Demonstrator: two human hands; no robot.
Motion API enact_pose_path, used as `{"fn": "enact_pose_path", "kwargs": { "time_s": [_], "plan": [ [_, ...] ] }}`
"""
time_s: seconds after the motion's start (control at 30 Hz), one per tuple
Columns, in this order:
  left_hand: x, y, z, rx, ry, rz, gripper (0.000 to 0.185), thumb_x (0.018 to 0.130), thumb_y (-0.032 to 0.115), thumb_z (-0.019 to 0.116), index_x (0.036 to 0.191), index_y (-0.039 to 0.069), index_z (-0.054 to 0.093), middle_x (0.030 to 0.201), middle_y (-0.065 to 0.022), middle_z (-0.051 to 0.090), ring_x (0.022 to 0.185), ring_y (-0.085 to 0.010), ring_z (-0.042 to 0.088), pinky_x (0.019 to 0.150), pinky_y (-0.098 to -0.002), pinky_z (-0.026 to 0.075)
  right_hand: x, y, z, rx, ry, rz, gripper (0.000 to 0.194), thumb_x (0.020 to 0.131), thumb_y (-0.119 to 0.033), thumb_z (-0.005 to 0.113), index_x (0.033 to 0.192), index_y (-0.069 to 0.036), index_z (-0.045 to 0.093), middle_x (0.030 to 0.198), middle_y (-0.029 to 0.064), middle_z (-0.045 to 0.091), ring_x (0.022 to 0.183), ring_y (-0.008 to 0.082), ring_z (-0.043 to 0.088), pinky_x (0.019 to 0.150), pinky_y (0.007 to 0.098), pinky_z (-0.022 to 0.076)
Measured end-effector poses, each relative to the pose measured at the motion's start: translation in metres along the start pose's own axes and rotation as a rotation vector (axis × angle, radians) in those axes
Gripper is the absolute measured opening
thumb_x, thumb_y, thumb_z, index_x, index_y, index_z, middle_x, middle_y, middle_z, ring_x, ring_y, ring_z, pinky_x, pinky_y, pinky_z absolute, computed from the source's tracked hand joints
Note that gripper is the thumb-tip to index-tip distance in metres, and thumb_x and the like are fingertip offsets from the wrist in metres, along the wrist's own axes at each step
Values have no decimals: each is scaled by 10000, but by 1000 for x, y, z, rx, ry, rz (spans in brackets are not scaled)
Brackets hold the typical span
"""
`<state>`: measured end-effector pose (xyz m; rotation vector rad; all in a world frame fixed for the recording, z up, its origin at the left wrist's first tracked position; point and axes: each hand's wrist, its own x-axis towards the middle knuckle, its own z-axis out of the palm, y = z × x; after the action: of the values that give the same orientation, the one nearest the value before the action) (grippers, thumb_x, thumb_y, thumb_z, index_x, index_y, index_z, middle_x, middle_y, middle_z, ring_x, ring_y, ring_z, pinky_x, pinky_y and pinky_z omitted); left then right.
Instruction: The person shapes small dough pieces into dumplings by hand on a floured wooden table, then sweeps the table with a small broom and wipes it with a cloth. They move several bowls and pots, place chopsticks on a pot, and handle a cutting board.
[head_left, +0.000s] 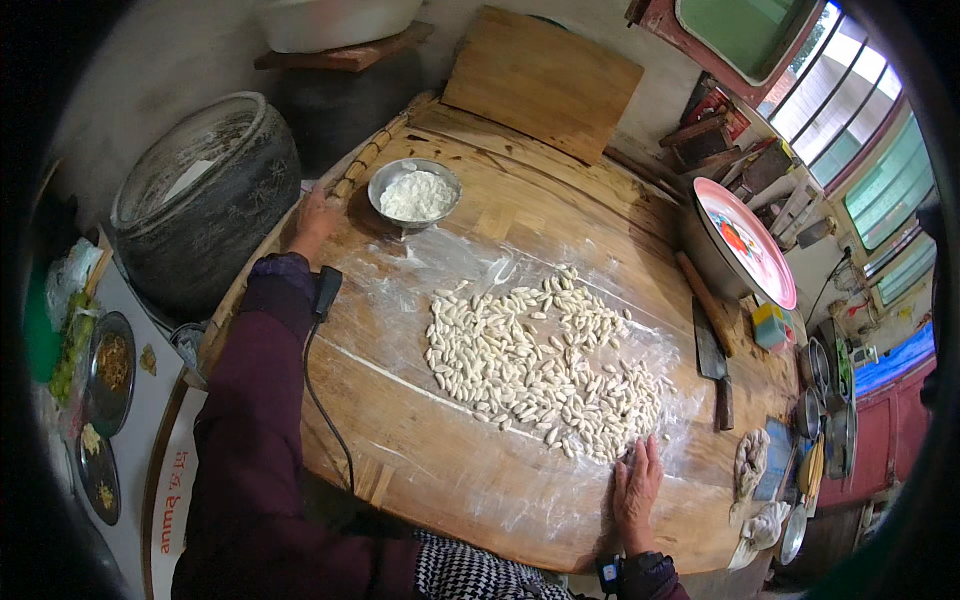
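Many small flour-dusted dough pieces (517, 352) lie spread over the middle of a large wooden board (405, 457). My right hand (637, 487) rests palm down at the near edge of these pieces, its fingertips beside them and nothing held. At the board's left edge is my left hand (316, 223), its fingers pointing away from me; their grip is hard to make out. A metal bowl of white flour (416, 196) stands to the right of that hand. Loose flour (457, 255) coats the wood between the bowl and the dough.
On the right lie a cleaver (709, 341) and a wooden rolling pin (705, 300), near a basin topped by a pink enamel tray (742, 240). A black cable (322, 405) crosses the board's left side. Beyond the left edge stand a dark vat (217, 202) and a side table with dishes (112, 360).
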<state>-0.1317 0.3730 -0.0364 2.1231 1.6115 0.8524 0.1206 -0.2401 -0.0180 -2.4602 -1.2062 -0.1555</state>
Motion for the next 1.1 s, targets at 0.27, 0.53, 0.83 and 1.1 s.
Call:
{"fn": "enact_pose_path", "kwargs": {
  "time_s": [0.27, 0.53, 0.83, 1.1],
  "plan": [
    [-7, 4, -18, -974, -244, -586, 247, 880, 312, 549, 881, 65, 534, 654, -42, 520, 527, -176, 507, 443, -290, 413, 1, -5, -1, 1, -17, 25, 468, 820, -153, 571, 1253, -37, 438, 1361, 242, 338, 1230, 377, 354, 997, 431, 280],
    [-110, 17, -91, -919, -316, -319, 265, 919, 329, 509, 927, 64, 499, 663, 31, 387, 533, -75, 395, 456, -215, 312, 0, -3, 2, -43, 45, -38, 473, 814, -161, 586, 1248, -39, 445, 1362, 212, 355, 1183, 373, 395, 968, 434, 306],
    [-235, 17, -154, -1113, -351, -271, 214, 944, 256, 457, 869, 63, 512, 707, 37, 423, 594, -56, 399, 511, -202, 347, 70, -65, -30, 334, 39, -247, 533, 875, -240, 569, 1320, -28, 366, 1324, 226, 399, 1203, 373, 410, 994, 416, 327],
    [-337, 31, -178, -1214, -892, -157, 198, 928, 157, 484, 1076, 31, 524, 860, -7, 527, 686, -77, 471, 560, -219, 400, 135, -161, -66, 1532, -113, 18, 636, 877, -389, 545, 1307, 28, 331, 1256, 194, 454, 1117, 271, 495, 881, 355, 437]
  ]
}}
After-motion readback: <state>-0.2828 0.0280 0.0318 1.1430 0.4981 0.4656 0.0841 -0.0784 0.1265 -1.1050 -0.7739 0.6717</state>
